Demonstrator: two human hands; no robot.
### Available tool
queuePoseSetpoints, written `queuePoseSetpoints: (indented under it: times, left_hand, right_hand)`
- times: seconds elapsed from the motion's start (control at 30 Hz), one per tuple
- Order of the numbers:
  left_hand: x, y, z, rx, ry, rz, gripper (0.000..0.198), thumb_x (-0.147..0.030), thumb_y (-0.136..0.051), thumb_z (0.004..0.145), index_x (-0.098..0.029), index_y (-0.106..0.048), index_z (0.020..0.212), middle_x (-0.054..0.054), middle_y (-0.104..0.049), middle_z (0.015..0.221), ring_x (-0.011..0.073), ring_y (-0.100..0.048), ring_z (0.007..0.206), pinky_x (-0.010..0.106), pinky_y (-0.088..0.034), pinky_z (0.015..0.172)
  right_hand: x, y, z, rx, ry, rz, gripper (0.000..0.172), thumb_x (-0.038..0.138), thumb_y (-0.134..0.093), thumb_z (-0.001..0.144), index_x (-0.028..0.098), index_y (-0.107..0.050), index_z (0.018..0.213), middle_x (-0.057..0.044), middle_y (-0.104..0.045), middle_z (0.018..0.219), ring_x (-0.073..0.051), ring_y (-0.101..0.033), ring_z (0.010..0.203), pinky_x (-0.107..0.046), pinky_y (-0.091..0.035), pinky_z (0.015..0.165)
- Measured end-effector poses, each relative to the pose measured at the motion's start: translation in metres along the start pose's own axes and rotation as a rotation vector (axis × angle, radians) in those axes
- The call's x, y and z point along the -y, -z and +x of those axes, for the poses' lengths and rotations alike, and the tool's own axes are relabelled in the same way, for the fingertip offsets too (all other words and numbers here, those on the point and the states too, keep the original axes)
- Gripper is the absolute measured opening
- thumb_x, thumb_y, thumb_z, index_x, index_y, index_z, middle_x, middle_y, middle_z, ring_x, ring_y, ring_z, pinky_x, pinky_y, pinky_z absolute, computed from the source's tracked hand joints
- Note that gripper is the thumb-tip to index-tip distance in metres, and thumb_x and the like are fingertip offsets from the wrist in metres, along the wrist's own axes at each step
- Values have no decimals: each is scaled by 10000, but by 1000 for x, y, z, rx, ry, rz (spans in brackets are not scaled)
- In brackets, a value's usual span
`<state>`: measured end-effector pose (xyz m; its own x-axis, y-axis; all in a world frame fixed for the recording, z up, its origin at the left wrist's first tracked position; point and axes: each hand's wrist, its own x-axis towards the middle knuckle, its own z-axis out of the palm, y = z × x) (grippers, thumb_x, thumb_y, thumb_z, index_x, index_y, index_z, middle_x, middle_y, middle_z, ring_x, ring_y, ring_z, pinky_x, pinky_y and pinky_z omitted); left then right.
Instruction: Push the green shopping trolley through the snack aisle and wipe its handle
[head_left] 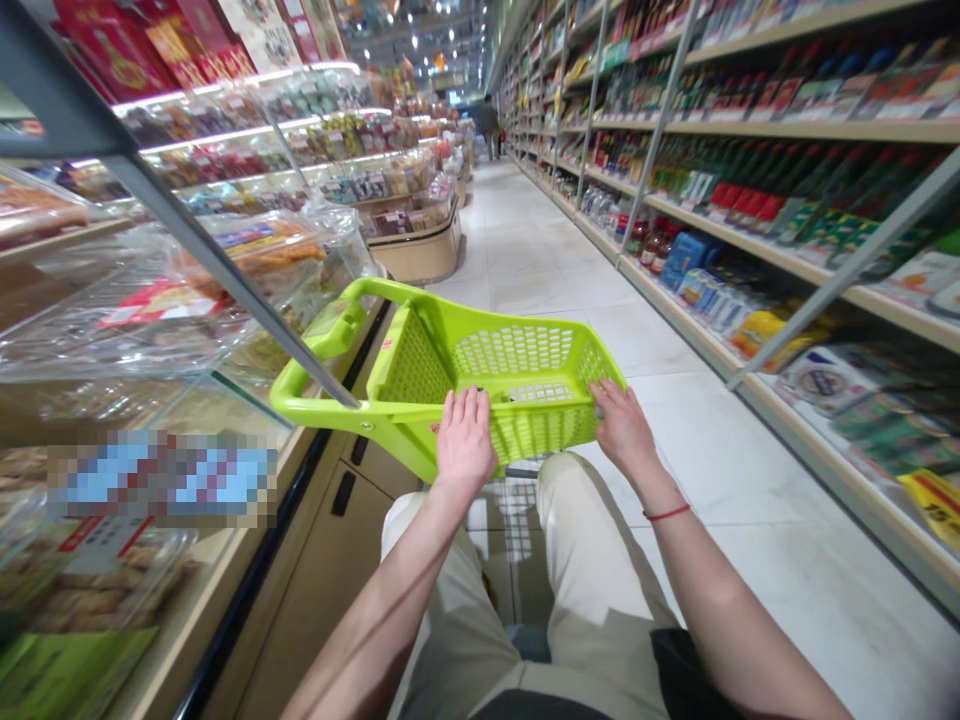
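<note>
A lime-green plastic shopping basket (517, 370) with perforated walls and a long looped handle (322, 345) sits in front of me, on a wheeled cart frame. My left hand (465, 440) lies over the near rim of the basket, fingers curled across it. My right hand (624, 428) grips the basket's right corner at the rim. The basket's inside shows no items, though its near part is partly hidden behind my hands. My beige trousers (600, 560) show below, between my arms.
On the left, a glass-fronted food counter (187, 290) with plastic-wrapped goods runs along the aisle, with a grey metal bar (225, 270) over the basket's handle. Packaged-goods shelves (750, 200) line the right. A person (490, 125) stands far down the white tiled floor (570, 250).
</note>
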<state>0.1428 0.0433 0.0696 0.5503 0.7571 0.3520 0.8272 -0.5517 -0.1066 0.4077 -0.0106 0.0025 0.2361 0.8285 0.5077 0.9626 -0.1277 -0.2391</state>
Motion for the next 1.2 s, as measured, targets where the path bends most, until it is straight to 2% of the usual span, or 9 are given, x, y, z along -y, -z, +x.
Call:
queuePoseSetpoints:
  times: [0.1,0.2,0.4,0.5,0.6,0.8,0.9,1.03,1.2]
  left_hand:
    - [-9,1,7,30,-33,-20,683,-142,-496,771,-18,-442,1441,182,-439,1525,310,-347,1458,473,-177,1251]
    - [-20,-1,15,43,-123,-53,709,-170,-512,790,-52,-394,1479,168,-410,1548,310,-312,1474,461,-188,1245]
    - [-33,-5,24,69,-158,-31,675,-211,-501,853,-165,-364,1512,149,-413,1550,339,-341,1453,553,-141,1228]
    - [-33,-5,23,83,-161,-21,658,-220,-496,869,-177,-366,1513,153,-425,1540,334,-374,1433,554,-134,1226]
    - [-32,-6,22,76,-161,-21,667,-217,-510,863,-185,-367,1513,145,-425,1541,332,-376,1430,542,-145,1226]
    - [-31,-6,21,75,-158,-36,695,-210,-543,838,-200,-373,1512,145,-408,1552,336,-340,1452,540,-124,1232]
    - [-31,-6,21,64,-157,-46,696,-216,-548,833,-199,-381,1508,144,-407,1552,345,-326,1458,546,-125,1232]
    - [-32,-5,20,58,-160,-50,691,-215,-549,827,-195,-394,1500,140,-417,1546,351,-324,1458,552,-128,1232]
    - [-32,-5,20,65,-153,-49,688,-222,-539,836,-199,-382,1506,129,-407,1556,335,-308,1467,552,-131,1234]
  right_hand:
    - [3,0,1,-4,-4,-3,621,-15,-422,718,60,-579,1314,-199,-574,1399,-280,-507,1341,-510,-347,1171]
    - [19,0,3,5,-2,14,630,-21,-425,713,70,-579,1317,-192,-585,1390,-283,-502,1346,-520,-340,1173]
    - [70,-5,10,80,171,120,707,-15,-461,719,128,-508,1409,-164,-506,1481,-275,-430,1406,-528,-303,1193]
    - [77,-6,9,76,196,130,708,-16,-457,725,136,-501,1415,-152,-498,1490,-266,-413,1419,-528,-295,1196]
    - [62,-3,6,59,179,104,702,-31,-428,727,116,-506,1409,-151,-506,1484,-253,-419,1415,-516,-282,1205]
    - [2,1,1,8,21,32,671,-31,-415,715,110,-560,1354,-159,-563,1426,-259,-484,1365,-532,-323,1180]
    - [-7,1,3,3,-33,22,658,-19,-418,719,117,-567,1346,-165,-580,1404,-271,-505,1345,-550,-335,1165]
    - [22,-1,6,8,-31,5,635,-8,-441,715,61,-565,1334,-210,-548,1425,-298,-469,1373,-549,-321,1174]
    - [66,-5,10,63,158,77,668,-19,-443,724,72,-532,1379,-192,-493,1483,-290,-412,1418,-540,-296,1197]
